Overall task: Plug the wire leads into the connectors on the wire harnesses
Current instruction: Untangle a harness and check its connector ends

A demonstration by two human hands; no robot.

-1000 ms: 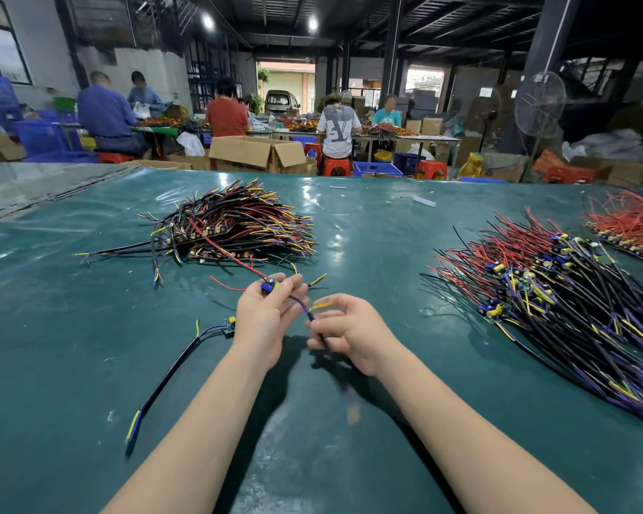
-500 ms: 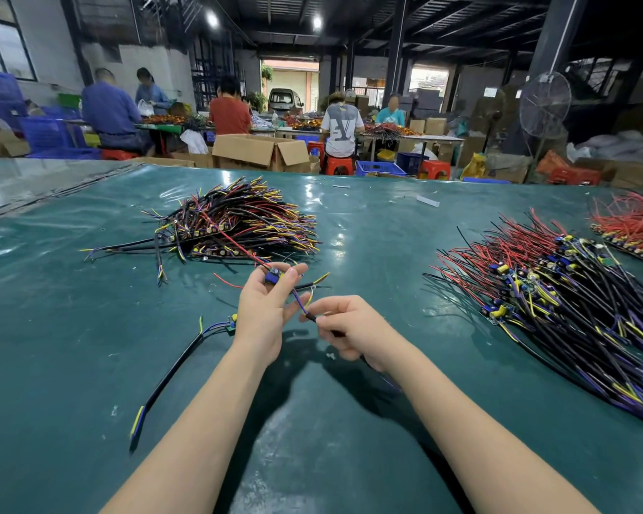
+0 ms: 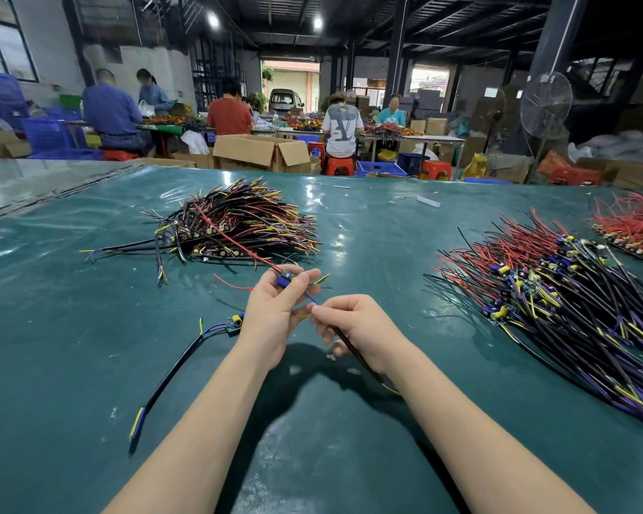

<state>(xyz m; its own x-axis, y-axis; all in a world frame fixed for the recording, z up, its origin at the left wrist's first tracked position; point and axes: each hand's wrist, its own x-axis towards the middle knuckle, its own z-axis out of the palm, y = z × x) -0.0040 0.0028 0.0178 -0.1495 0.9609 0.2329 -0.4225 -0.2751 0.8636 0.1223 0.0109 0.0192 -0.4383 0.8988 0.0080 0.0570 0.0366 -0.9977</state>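
1. Far left on the glossy dark green table cover (image 3: 52, 328) lies a black sheathed cable with yellow and blue ends (image 3: 171, 369). It runs up to a small green circuit board with blue and yellow parts (image 3: 234, 324), which sits just beside the left wrist.
2. Behind that, toward the far edge, rests a heaped pile of black, red, yellow and purple wire harnesses (image 3: 238, 224).
3. The left hand (image 3: 271, 313) is raised above the table. Its fingers are curled, and it pinches a small blue connector block (image 3: 284, 280) between thumb and fingertips. A thin red wire (image 3: 238, 246) runs from the block back across the heaped pile.
4. The right hand (image 3: 357, 328) is close beside the left, with its fingers curled in. It pinches a second black sheathed cable (image 3: 353, 350) between thumb and forefinger, and the cable passes under the palm toward the wrist. A blue wire lead (image 3: 311, 298) rises from the pinch to the connector block. Whether its tip is seated in the block cannot be told.
5. Well to the right lies a broad fan of red, black and purple wire harnesses with small blue and yellow parts (image 3: 554, 302).
6. At the far right edge sits a bundle of red wires (image 3: 631, 224).
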